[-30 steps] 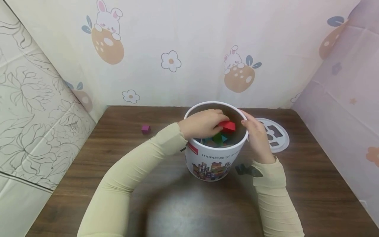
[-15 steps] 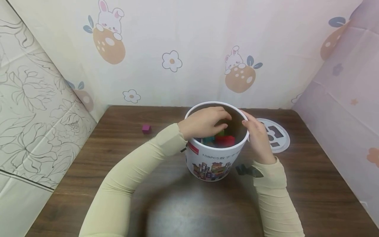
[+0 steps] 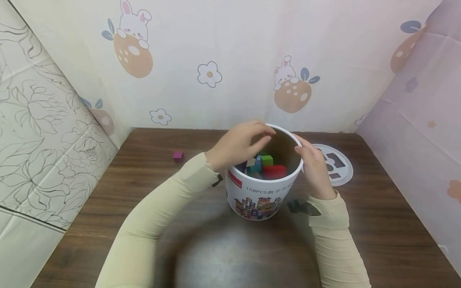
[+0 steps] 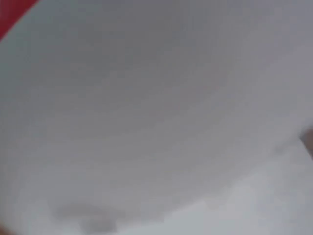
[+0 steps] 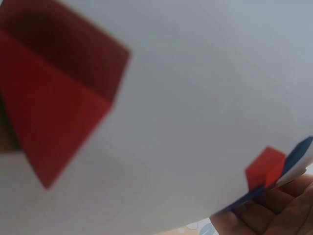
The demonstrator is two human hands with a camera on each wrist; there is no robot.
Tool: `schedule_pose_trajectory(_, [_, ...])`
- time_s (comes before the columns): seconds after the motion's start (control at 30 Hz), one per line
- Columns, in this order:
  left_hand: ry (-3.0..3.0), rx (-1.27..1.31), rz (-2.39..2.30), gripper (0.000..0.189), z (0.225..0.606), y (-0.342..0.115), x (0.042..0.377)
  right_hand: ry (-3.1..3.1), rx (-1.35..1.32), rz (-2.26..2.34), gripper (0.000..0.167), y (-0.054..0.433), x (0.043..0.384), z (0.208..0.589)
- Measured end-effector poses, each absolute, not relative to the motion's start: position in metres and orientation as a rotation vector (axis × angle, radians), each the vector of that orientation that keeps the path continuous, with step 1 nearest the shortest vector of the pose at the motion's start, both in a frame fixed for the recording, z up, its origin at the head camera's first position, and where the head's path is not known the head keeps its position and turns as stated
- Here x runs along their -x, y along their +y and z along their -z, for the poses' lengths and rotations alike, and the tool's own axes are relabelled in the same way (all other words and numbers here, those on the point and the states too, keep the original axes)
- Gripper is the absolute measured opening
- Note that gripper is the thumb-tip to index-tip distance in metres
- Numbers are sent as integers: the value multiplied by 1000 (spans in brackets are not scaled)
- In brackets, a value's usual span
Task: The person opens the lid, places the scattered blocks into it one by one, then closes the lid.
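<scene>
A white bucket printed with coloured buildings stands upright, its top open. Inside lie a red block, a green block and several others, partly hidden by the near rim. Over the bucket's left rim hovers my left hand, thumb and fingers apart with nothing between them. My right hand grips the rim at the right, thumb on top and fingers outside. In the right wrist view, that hand is at the lower right against the printed wall. A blurred white surface fills the left wrist view.
A small purple cube sits on the wooden table to the left. Behind my right hand lies a round white lid with cut-out shapes. Patterned cloth stands along the table's back, with more at both sides.
My left hand let go of a red block, which dropped onto the others in the bucket. Then it rose and shifted left toward the rim. The right hand kept its grip.
</scene>
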State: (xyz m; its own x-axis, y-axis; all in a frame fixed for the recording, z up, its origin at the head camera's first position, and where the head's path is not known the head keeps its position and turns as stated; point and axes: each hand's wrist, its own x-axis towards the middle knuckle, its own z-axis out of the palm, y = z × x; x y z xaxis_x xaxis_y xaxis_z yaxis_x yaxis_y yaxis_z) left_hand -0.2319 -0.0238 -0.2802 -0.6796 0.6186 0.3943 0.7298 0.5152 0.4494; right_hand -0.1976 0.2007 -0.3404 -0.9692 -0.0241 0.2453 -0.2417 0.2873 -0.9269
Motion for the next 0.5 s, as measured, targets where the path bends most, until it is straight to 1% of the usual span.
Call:
schedule_pose_trajectory(0.1, [-2474,1086,992,30,285,-40,235,-2365,-243,-1755,45,200,198,340])
schedule_pose_trajectory(0.27, [-2452,873,1089,30,297,-74,244,-2359,-240,-1756,45,200,198,340])
schedule_pose_trajectory(0.5, [-2505,597,1138,32,325,-130,264,-2363,-226,-1754,45,201,199,341])
